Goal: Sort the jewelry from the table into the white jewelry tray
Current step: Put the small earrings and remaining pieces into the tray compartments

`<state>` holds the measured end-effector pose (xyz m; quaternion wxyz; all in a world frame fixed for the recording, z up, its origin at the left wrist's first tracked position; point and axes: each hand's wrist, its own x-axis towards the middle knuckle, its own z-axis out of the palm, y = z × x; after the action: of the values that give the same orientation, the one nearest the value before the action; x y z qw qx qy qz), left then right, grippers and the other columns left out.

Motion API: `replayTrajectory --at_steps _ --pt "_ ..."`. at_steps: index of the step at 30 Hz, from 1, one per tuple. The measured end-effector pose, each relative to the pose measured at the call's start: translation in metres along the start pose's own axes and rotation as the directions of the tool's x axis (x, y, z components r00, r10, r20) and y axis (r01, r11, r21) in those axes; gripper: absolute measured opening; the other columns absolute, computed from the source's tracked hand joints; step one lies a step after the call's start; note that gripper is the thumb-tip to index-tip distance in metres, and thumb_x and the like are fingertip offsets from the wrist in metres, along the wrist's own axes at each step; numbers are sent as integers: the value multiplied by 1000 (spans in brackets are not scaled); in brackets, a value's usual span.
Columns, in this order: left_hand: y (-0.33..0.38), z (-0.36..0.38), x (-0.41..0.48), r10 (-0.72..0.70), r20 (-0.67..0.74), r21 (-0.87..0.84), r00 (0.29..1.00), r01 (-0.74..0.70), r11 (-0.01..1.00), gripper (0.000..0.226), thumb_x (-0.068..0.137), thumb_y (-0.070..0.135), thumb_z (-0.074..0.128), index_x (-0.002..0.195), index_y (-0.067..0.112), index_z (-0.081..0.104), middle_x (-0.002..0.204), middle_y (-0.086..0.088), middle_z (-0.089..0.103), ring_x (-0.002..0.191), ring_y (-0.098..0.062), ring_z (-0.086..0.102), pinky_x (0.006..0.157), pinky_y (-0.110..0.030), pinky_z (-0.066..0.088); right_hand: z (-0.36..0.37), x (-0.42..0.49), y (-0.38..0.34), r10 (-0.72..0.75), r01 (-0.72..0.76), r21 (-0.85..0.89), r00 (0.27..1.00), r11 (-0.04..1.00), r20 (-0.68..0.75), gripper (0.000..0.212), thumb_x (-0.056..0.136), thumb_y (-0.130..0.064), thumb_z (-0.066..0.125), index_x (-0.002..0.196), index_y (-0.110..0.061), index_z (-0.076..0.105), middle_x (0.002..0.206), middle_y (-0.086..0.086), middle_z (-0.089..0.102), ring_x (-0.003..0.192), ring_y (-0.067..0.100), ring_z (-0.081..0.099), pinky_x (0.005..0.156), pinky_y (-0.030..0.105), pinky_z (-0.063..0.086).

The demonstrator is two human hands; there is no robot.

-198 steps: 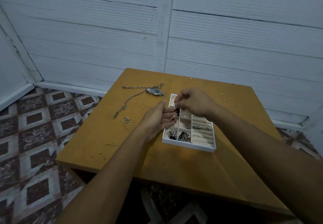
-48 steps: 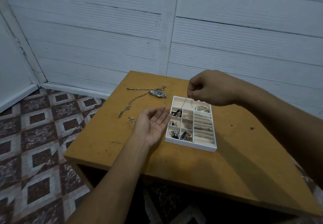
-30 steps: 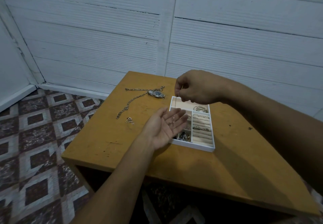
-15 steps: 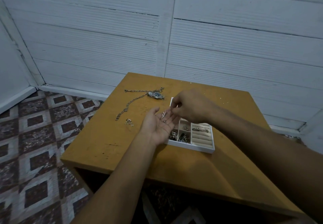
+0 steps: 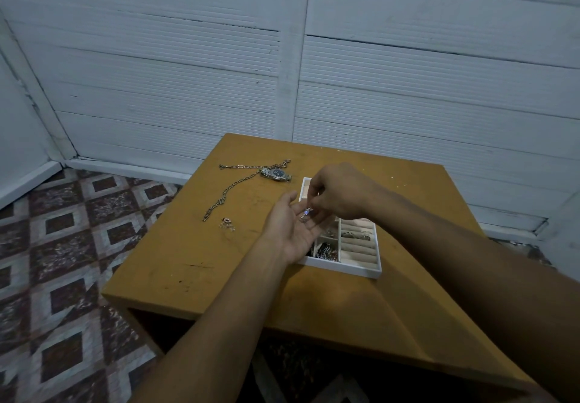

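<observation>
The white jewelry tray (image 5: 342, 266) lies on the wooden table (image 5: 201, 264), partly hidden by both hands; its small compartments hold several pieces and its ring rolls carry rings. My left hand (image 5: 290, 228) lies palm up over the tray's left side with a small shiny piece of jewelry (image 5: 306, 213) on its fingers. My right hand (image 5: 337, 193) hovers just above it and pinches that piece with fingertips. On the table to the left lie a long chain (image 5: 230, 188), a wristwatch (image 5: 276, 174) and a small earring cluster (image 5: 228, 223).
White slatted walls stand close behind the table. A patterned tile floor (image 5: 62, 245) lies to the left. The table's near edge drops to a dark opening below.
My right hand came down from above the tray's far end to my left palm and now pinches the small piece there. My left hand stayed palm up over the tray's left side.
</observation>
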<state>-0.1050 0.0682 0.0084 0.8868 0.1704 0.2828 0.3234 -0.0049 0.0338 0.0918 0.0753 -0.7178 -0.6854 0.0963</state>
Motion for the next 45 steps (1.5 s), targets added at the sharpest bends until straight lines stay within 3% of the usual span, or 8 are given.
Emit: replayTrajectory --at_steps 7,14,20,22,28,31,40,45 --pt "-6 0 5 -19 -6 -30 1000 19 999 46 100 36 41 114 -3 60 109 -24 64 102 -30 64 80 -40 58 7 5 13 62 -59 139 998 988 -14 15 89 -17 63 99 -12 73 95 3 73 83 14 66 70 23 49" --pt "-4 1 8 -6 -67 48 998 9 999 44 100 34 42 110 -4 60 114 -24 64 111 -32 62 72 -37 60 12 4 28 140 -118 276 989 954 -58 14 89 -14 60 92 -16 73 78 -5 69 68 4 63 56 15 41" --pt "-5 2 21 80 -126 265 989 -45 963 46 99 35 42 119 -3 57 113 -19 64 102 -28 57 93 -36 50 47 -7 45 334 -228 486 932 843 -142 17 89 -9 53 94 -18 67 81 -2 65 64 6 58 46 7 38" --pt "-7 2 25 102 -129 325 986 -55 944 46 99 36 43 118 -2 58 115 -18 64 99 -27 57 97 -38 49 57 -9 52 364 -250 482 917 840 -160 18 88 -11 54 96 -17 69 83 -1 66 65 8 57 55 15 41" --pt "-5 7 29 87 -96 424 992 -39 905 52 98 41 41 124 0 56 121 -15 62 96 -23 53 77 -33 45 64 -11 68 413 -270 500 889 823 -199 18 88 -12 55 96 -19 70 78 -6 65 60 7 56 55 19 40" --pt "-5 8 30 85 -87 473 993 -33 880 52 98 44 39 125 4 57 129 -14 59 120 -27 51 88 -36 43 65 -13 71 421 -272 515 885 813 -197 17 88 -12 56 95 -19 70 80 -4 67 63 12 58 57 23 44" --pt "-5 10 25 133 -85 526 987 -68 848 38 98 41 41 106 12 63 124 -11 62 121 -26 51 107 -39 38 67 -20 63 398 -234 556 897 797 -192 15 89 -11 55 95 -19 67 78 -6 67 56 2 57 47 9 39" --pt "-4 8 19 187 -56 585 981 -119 802 33 99 37 42 104 11 62 110 -7 67 99 -20 50 72 -27 41 71 -33 51 316 -174 514 926 840 -204 28 86 -14 60 114 -15 65 110 -3 66 96 11 61 80 18 44"
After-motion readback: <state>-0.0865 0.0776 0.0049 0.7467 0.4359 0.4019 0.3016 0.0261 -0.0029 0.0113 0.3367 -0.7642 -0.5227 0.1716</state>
